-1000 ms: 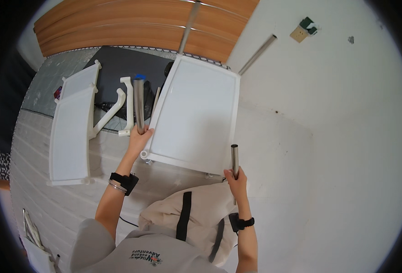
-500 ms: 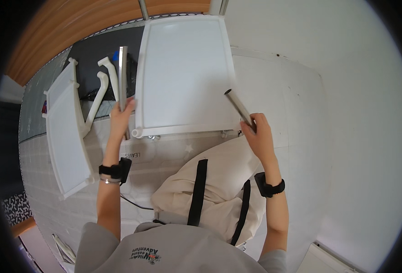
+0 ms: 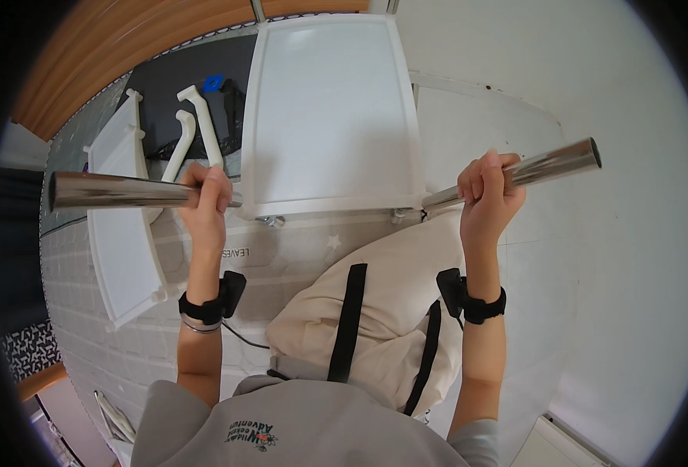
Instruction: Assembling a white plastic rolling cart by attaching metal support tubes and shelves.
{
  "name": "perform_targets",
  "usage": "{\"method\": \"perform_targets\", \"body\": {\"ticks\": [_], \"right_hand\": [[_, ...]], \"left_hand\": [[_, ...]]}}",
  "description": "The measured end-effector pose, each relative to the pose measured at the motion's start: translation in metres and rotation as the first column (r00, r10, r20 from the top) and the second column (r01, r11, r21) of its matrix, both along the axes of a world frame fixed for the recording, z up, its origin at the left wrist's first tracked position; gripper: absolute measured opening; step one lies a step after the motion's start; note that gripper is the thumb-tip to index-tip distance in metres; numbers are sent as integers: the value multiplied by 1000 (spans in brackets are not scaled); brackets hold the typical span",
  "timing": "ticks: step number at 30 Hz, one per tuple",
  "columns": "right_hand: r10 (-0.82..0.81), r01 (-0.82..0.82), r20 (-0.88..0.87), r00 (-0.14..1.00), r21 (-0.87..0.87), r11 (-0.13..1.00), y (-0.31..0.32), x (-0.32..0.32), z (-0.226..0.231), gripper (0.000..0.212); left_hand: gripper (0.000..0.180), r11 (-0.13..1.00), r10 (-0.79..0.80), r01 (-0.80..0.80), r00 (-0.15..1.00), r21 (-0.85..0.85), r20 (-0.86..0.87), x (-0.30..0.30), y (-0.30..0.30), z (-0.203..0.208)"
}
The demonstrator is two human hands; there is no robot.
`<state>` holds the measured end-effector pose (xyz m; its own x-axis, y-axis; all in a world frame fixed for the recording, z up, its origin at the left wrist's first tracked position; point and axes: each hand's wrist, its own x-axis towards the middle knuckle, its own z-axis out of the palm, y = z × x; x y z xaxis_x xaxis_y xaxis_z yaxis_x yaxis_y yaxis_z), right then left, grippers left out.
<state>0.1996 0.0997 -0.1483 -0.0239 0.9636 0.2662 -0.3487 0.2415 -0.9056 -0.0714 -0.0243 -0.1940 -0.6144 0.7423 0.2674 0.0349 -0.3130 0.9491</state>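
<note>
My left hand (image 3: 207, 194) is closed round a shiny metal tube (image 3: 118, 191), whose wide open end points left over a white panel. In my right hand (image 3: 490, 185) is a second metal tube (image 3: 558, 165), gripped in a fist and slanting up to the right. Between the two hands stands a white rectangular shelf tray (image 3: 328, 117) with raised rims, and metal posts show at its far corners. The inner end of the right tube is by the tray's near right corner; whether it touches cannot be told.
Left of the tray lies another white panel (image 3: 130, 265) with corner sockets. Two white curved pieces (image 3: 204, 117) and a blue item (image 3: 214, 82) rest near dark sheeting (image 3: 153, 93). A pale wall (image 3: 624, 249) rises at right. Casters (image 3: 272, 221) show at the tray's near edge.
Both tubes have been raised and swung outward, the left one from upright to pointing left, the right one from leaning left to pointing right. My right hand has moved right and up.
</note>
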Motion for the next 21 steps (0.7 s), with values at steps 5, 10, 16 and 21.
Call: {"method": "perform_targets", "body": {"ticks": [5, 10, 16, 21], "right_hand": [[-13, 7, 48, 999, 104, 995, -1, 1, 6, 19], [-11, 14, -19, 1000, 163, 987, 2, 4, 19, 20], [-14, 12, 35, 999, 73, 997, 5, 0, -14, 16], [-81, 41, 224, 971, 179, 983, 3, -9, -14, 20]], "left_hand": [[27, 999, 35, -30, 983, -31, 182, -6, -2, -22], [29, 1000, 5, -11, 975, 29, 223, -10, 0, -24], [28, 999, 42, -44, 971, 6, 236, -4, 3, -23], [24, 996, 89, -92, 967, 1, 240, -6, 6, -24]]}}
